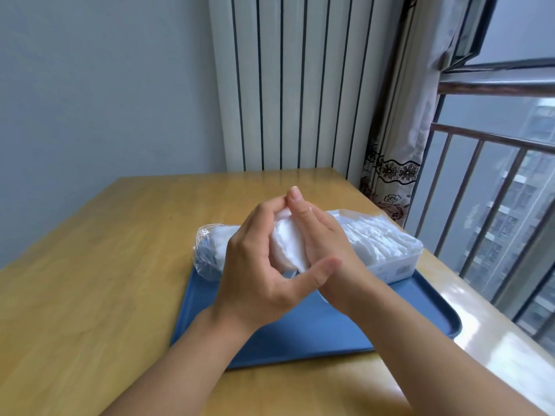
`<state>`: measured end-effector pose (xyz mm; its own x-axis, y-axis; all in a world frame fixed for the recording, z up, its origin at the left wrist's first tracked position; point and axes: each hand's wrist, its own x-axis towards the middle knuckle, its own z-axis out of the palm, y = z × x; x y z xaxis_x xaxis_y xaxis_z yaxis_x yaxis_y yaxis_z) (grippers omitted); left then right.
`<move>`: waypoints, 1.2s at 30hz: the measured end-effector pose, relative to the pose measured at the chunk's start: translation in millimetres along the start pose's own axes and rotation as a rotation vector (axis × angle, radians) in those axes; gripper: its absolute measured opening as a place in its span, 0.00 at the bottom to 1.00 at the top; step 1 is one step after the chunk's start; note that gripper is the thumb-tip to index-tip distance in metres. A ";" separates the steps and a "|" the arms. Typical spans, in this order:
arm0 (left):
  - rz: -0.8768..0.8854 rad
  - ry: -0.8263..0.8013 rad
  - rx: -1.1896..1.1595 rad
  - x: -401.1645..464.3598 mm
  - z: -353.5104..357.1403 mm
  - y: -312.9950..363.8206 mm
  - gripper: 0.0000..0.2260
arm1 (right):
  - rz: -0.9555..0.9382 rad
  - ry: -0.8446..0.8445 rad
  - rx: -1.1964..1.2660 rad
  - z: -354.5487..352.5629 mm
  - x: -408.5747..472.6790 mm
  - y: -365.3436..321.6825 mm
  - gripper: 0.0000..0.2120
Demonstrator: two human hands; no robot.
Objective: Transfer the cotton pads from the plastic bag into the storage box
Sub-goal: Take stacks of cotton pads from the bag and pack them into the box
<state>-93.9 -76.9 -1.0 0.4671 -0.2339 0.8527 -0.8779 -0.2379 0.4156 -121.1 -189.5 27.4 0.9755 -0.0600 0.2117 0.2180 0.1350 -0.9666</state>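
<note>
Head view: both hands (255,265) (327,244) clasp upright cotton pads (288,247).

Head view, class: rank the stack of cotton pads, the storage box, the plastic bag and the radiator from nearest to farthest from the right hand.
1. Stack of cotton pads: held between right hand and left hand.
2. Storage box: just right of that hand, on the blue tray.
3. Plastic bag: beyond the left hand, at the tray's left edge.
4. Radiator: against the far wall.

wooden table (90,265), radiator (288,85), window (495,175)
</note>
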 end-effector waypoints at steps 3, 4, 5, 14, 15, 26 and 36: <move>0.086 0.092 0.068 1.2 -0.4 0.1 0.26 | 0.094 -0.154 0.048 -5.2 -1.4 -2.8 0.26; 0.110 0.136 0.092 1.2 -0.8 1.2 0.23 | 0.113 -0.198 0.036 -6.7 -2.7 -4.2 0.28; 0.123 0.177 0.108 1.4 -1.3 2.5 0.21 | 0.120 -0.233 0.020 -7.5 -3.5 -6.4 0.28; 0.081 0.213 0.013 2.3 -6.2 2.7 0.35 | 0.151 -0.368 0.039 -16.1 -5.4 -10.6 0.17; 0.087 0.207 0.050 1.7 -5.1 2.6 0.34 | 0.160 -0.359 0.061 -13.4 -6.8 -11.8 0.16; 0.041 0.314 0.097 1.8 -5.7 4.2 0.28 | 0.191 -0.466 0.010 -24.6 -2.5 -8.7 0.12; 0.144 -0.249 0.199 -6.3 12.8 -2.8 0.25 | 0.184 0.177 -0.678 -103.1 8.2 -45.0 0.19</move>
<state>-92.9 -86.9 -11.5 0.3726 -0.4956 0.7846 -0.9104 -0.3589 0.2057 -126.0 -298.1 57.7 0.9627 -0.2625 0.0656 -0.0718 -0.4817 -0.8734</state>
